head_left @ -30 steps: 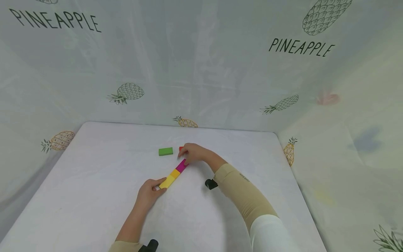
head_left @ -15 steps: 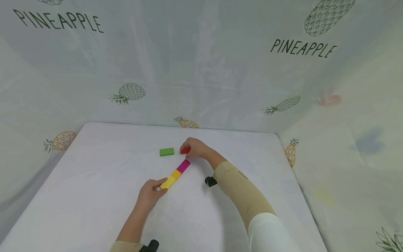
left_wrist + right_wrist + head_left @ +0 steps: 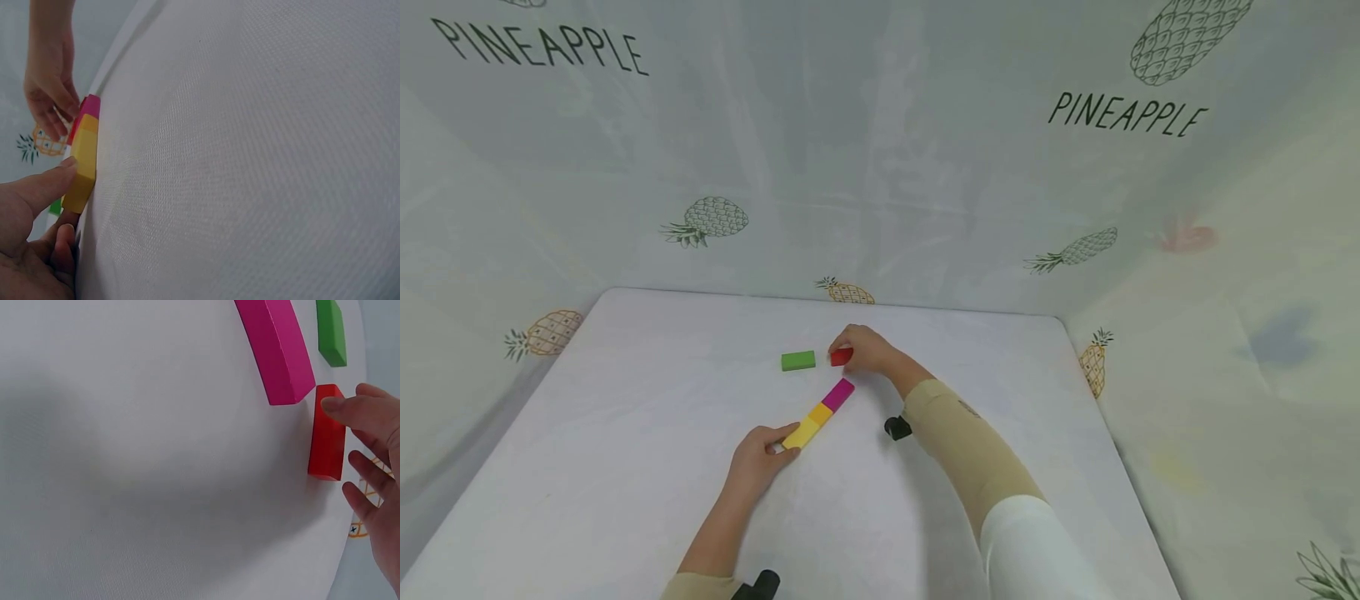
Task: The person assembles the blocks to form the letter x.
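Observation:
A slanted row of blocks lies on the white table, made of a yellow block (image 3: 801, 434), an orange block (image 3: 820, 413) and a magenta block (image 3: 838, 395), set end to end. My left hand (image 3: 757, 457) pinches the yellow block at the row's near end, the thumb (image 3: 59, 178) along its side. Just beyond the magenta end lies a red block (image 3: 326, 440). My right hand (image 3: 868, 350) pinches that one, with the thumb (image 3: 350, 412) on its top and the fingers at its far side. Left of the red block sits a green block (image 3: 798, 361), untouched.
The white tabletop (image 3: 647, 417) spreads around the blocks. Behind it and to the right hangs a pale curtain (image 3: 880, 167) printed with pineapples. A black wrist camera (image 3: 898, 428) sticks out from the right sleeve, and another (image 3: 764, 585) from the left.
My right hand has left the far end of the magenta block, moved slightly away from me and taken hold of the red block. My left hand keeps its grip on the yellow block.

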Motion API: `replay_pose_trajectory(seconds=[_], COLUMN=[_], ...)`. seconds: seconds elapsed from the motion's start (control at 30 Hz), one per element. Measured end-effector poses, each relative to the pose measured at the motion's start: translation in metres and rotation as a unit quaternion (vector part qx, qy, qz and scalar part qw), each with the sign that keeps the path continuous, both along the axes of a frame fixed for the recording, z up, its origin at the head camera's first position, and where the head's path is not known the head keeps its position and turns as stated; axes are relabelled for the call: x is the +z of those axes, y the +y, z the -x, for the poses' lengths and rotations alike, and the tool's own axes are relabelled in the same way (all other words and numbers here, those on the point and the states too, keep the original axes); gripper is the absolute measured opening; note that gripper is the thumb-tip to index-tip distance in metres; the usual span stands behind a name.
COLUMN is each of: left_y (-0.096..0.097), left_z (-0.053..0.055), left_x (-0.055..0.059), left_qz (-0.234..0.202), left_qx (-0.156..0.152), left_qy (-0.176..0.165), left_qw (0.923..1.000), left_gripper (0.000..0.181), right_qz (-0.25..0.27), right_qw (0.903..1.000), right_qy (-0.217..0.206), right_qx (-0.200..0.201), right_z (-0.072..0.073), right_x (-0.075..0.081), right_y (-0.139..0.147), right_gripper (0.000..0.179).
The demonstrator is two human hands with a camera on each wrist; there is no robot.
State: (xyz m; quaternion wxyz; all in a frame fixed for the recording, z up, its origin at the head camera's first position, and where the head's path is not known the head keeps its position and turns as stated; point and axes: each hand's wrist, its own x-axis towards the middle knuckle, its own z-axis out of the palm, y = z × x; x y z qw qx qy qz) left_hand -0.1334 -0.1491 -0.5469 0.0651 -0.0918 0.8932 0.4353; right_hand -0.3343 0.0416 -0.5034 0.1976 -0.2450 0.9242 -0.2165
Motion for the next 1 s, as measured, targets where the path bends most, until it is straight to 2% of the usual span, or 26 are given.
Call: replay_pose_trajectory(seconds=[0.13, 0.37, 0.63, 1.0], left_y=[0.0002, -0.0033, -0.0034, -0.0006], left_z=[0.0003, -0.0014, -0.0004, 0.0010], left_x=[0.0003, -0.0018, -0.0041, -0.0015], left_qz=[0.000, 0.006, 0.002, -0.003], left_qx=[0.001, 0.007, 0.003, 0.001], left_qy=[-0.005, -0.014, -0.007, -0.009], left_qw=[1.0000, 0.9999, 1.0000, 1.0000], left_gripper=[0.043, 0.044, 0.045, 0.045], right_qz=[-0.003, -0.012, -0.012, -0.007], right_qw=[1.0000, 0.9998, 0.9999, 0.9999], right_qy=[-0.004, -0.006, -0.006, -0.006], right_qx=[-0.003, 0.016, 0.003, -0.011], right_z=[0.0012, 0.0024, 0.0025, 0.0007], right_x=[-0.0019, -0.0067, -0.0086, -0.0050], right_y=[-0.0010, -0.0066, -0.0063, -0.0043], right_gripper=[0.037, 0.038, 0.037, 0.036])
